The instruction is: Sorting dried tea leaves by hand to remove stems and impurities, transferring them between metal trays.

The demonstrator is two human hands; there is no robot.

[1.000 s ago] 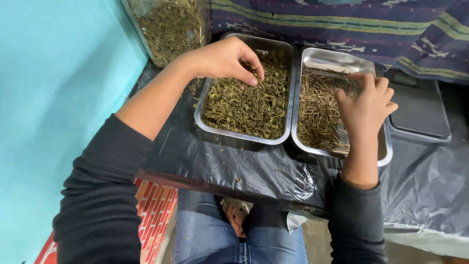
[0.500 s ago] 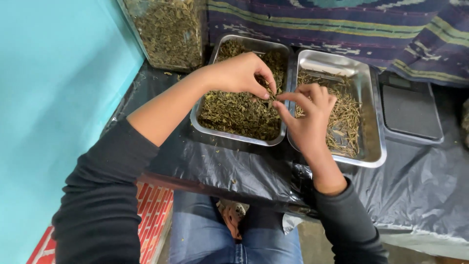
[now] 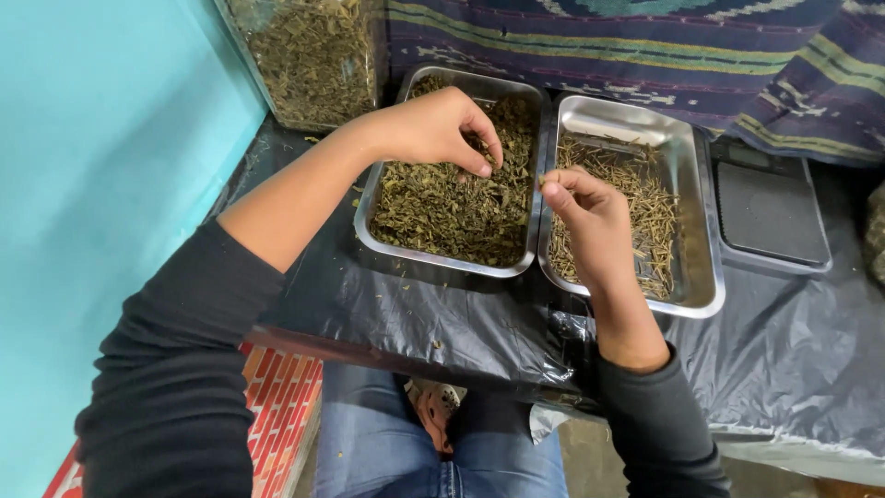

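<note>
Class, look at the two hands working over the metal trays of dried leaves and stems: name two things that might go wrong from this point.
1. The right hand pinches a bit above the seam between the steel tray of green leaf flakes and the steel tray of pale thin stems; it may drop into the wrong one.
2. The left hand rakes near the leaf tray's rim; flakes could scatter onto the black plastic sheet, where crumbs already lie.

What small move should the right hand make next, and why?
Probably open its fingers over the right tray. The right hand hovers pinched above the stems there, while the left hand picks in the leaf tray.
</note>
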